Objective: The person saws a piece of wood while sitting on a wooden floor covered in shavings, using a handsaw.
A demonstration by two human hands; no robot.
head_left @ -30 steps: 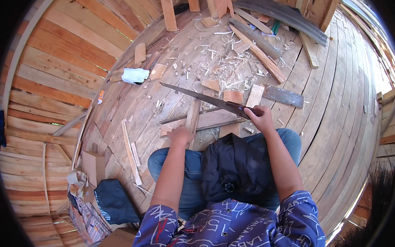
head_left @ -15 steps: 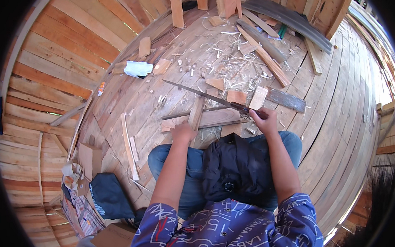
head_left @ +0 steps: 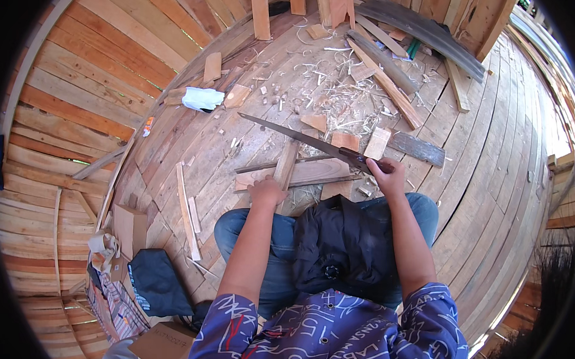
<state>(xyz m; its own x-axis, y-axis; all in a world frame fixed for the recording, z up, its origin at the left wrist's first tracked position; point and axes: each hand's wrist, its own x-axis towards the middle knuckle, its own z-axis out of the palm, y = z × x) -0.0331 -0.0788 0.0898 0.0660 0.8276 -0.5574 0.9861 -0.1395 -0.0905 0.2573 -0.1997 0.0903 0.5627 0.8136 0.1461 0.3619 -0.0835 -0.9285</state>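
The right hand (head_left: 383, 173) is closed around the handle of one saw (head_left: 302, 139), whose long thin blade runs away from it up and to the left, crossing over one narrow stick (head_left: 286, 167). The left hand (head_left: 266, 191) lies flat, fingers together, pressing the near end of that stick, which stands across one flat board (head_left: 300, 174) just beyond both hands. The saw looks light but whippy, its toothed edge sharp, so the handle is the only safe place to grip. The stick seems stiff, dry and light, likely to skid unless held down near the cut. Farther out lie several small offcuts, curled shavings (head_left: 335, 95), and one white rag (head_left: 202, 98) well beyond the left hand
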